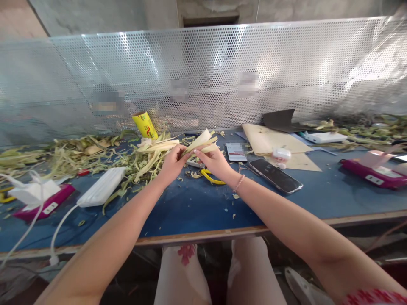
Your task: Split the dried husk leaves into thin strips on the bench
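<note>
1. The phone [276, 176] lies on the table [197, 216].
2. Just behind the phone, a jar [282, 155] sits on paper [263, 139].
3. Left of the phone and slightly behind it lies a card [235, 152].
4. Farther left of the phone is the leaf heap [146, 163].
5. Right of the phone is a power strip [372, 174].
6. Well behind the phone stands a panel [203, 76].

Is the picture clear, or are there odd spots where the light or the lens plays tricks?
In the head view, the perforated metal screen catches bright glare, strongest at far right; small patches on it are pixelated; the near edge of the blue table bows as through a wide lens; the forearms look stretched toward the lower corners; below the table it is dark.
</note>
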A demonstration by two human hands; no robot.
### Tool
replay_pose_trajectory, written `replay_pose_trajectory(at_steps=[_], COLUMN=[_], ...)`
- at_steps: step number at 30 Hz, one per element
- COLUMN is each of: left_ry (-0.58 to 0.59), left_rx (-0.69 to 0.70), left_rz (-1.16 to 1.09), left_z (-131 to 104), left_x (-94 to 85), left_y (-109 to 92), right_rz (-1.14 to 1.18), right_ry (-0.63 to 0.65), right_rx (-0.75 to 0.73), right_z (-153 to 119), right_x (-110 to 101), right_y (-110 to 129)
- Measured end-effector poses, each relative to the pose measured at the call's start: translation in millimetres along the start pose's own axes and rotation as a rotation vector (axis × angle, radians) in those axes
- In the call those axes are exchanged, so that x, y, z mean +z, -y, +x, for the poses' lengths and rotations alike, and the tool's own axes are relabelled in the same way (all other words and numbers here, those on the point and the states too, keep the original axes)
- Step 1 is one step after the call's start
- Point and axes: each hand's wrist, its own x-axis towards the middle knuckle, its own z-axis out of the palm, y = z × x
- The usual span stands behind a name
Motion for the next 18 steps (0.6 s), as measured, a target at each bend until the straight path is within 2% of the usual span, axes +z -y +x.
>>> replay_pose_trajectory(at_steps=[5,8,11,14,18], left_ry=[-0.056,-0.118,-0.159,-0.189,-0.191], left_rx=[-0.092,-0.157,-0.199,-0.198,-0.234], left_rz=[-0.312,-0.465,-0.513,-0.485,-0.456], left_z=[0.3,0.9,1.4,1.7,2.3], left_x=[1.6,2.9,3.3,3.3,3.7], left_y=[0.9,-1.0,-4.3,-4.8,-1.6], right_rz=[-0.184,-0.291,-0.363,-0.39,-0.382], right_ry=[0.013,0.105,0.241,0.36,0.4], right_rx=[-0.202,-0.358,-0.485,-0.535,-0.509], right_z=[-2.7,-6.2,-9.2,-11.0,-12.9], right_x=[-2.2,-2.5,-1.4,0.2,2.9], right_y=[-2.9,-0.6,3.5,7.0,9.4])
